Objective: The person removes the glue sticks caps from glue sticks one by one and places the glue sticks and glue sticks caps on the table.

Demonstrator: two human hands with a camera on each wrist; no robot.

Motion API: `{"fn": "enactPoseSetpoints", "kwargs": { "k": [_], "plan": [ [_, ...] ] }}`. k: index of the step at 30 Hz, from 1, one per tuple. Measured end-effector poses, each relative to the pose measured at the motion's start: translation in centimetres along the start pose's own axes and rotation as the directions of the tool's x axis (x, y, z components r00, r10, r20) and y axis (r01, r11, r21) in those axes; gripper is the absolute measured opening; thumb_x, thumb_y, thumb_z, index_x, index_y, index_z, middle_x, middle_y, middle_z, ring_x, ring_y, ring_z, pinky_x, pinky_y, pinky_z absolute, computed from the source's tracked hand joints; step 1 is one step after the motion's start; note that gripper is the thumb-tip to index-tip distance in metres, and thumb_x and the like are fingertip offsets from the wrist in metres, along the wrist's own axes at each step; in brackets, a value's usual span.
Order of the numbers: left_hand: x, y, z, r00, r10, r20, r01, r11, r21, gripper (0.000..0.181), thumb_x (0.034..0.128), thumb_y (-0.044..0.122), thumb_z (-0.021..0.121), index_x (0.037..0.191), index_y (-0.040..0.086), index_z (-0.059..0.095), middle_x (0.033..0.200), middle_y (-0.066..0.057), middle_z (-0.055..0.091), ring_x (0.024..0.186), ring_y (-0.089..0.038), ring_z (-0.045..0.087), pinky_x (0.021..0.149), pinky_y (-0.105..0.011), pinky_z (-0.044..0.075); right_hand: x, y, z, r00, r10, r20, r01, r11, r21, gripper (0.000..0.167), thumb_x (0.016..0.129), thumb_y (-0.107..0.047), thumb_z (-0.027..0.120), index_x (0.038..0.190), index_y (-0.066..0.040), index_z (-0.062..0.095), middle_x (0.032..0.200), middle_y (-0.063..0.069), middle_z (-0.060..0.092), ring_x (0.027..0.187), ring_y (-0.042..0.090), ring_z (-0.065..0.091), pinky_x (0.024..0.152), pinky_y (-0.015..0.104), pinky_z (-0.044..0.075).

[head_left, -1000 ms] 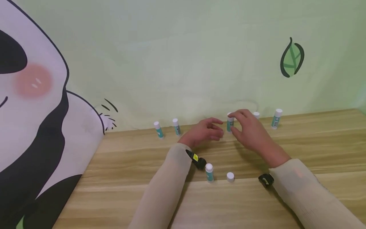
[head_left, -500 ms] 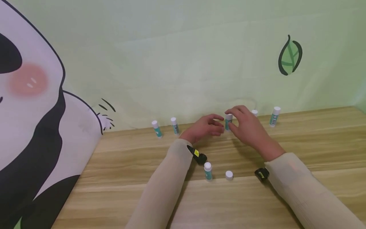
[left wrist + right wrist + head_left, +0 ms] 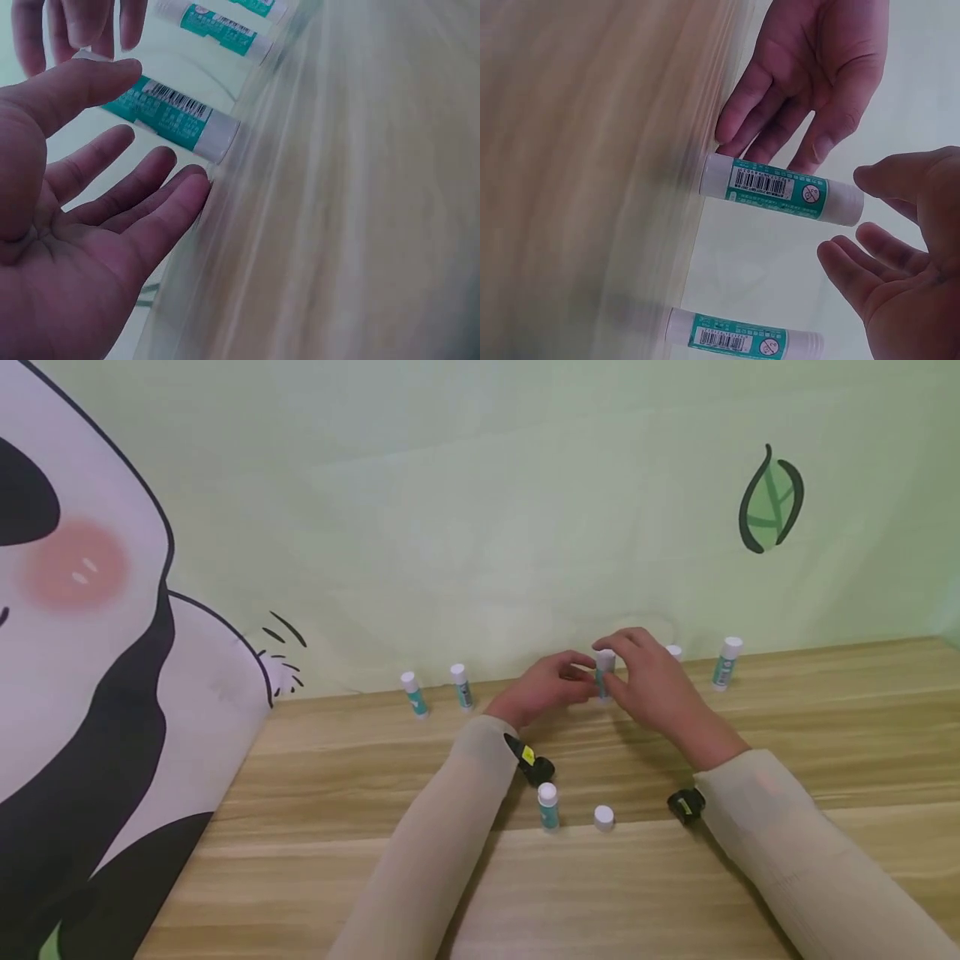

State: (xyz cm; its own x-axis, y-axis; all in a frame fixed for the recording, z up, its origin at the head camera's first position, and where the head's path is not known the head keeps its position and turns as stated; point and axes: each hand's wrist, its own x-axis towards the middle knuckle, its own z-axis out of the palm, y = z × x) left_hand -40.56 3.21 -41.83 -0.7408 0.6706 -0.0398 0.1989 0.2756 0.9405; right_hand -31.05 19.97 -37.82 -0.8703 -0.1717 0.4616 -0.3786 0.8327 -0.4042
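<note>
A white-and-teal glue stick [image 3: 604,662] stands upright near the wall, between the two hands. From the left, the left hand [image 3: 551,687] reaches to its lower part with thumb and fingers apart; in the left wrist view the thumb overlaps the glue stick [image 3: 176,112], and contact is unclear. The right hand [image 3: 651,683] is spread around the white cap end from the right. In the right wrist view its thumb lies close to the cap of the glue stick [image 3: 780,187], while its other fingers are clear of it.
Two glue sticks, one of them this glue stick [image 3: 461,687], stand at the left rear. Another glue stick [image 3: 726,664] stands at right, and one is partly hidden behind the right hand. Nearer are a glue stick [image 3: 548,810] and a loose white cap [image 3: 603,817] on the wooden table [image 3: 315,802].
The left hand has moved right, up to the glue stick between the hands. The right hand stays around its top, with little movement. The other glue sticks and the loose cap stay put.
</note>
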Motion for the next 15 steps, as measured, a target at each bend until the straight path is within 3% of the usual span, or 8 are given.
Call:
{"fn": "enactPoseSetpoints", "kwargs": {
  "k": [3,8,15],
  "plan": [
    [0.3,0.1,0.3,1.000,0.001,-0.013,0.000,0.998,0.065,0.042,0.0899,0.030,0.069,0.128,0.019,0.056,0.127,-0.003,0.062,0.117,-0.015,0.058,0.097,-0.033,0.049,0.2,0.3,0.1,1.000,-0.006,-0.011,0.006,1.000,0.005,0.032,0.090,-0.007,0.063,0.122,-0.002,0.058,0.124,0.023,0.052,0.111,0.040,0.055,0.093,0.054,0.048],
    [0.8,0.3,0.6,1.000,0.006,-0.024,-0.003,0.996,0.088,0.040,0.0888,0.032,0.071,0.125,0.021,0.058,0.125,-0.001,0.062,0.119,-0.014,0.057,0.100,-0.034,0.047,0.5,0.6,0.2,1.000,0.009,-0.005,-0.009,1.000,0.006,0.031,0.091,-0.008,0.061,0.122,-0.001,0.059,0.125,0.022,0.052,0.113,0.039,0.054,0.095,0.054,0.047],
    [1.2,0.4,1.0,0.998,0.043,-0.034,-0.040,0.994,0.098,0.038,0.0893,0.025,0.070,0.124,0.015,0.058,0.122,-0.005,0.065,0.111,-0.013,0.060,0.092,-0.028,0.049,1.3,0.6,0.5,0.998,0.020,0.052,-0.019,1.000,-0.018,0.031,0.095,-0.010,0.054,0.123,0.004,0.060,0.128,0.023,0.053,0.119,0.039,0.052,0.102,0.053,0.043]
  ]
}}
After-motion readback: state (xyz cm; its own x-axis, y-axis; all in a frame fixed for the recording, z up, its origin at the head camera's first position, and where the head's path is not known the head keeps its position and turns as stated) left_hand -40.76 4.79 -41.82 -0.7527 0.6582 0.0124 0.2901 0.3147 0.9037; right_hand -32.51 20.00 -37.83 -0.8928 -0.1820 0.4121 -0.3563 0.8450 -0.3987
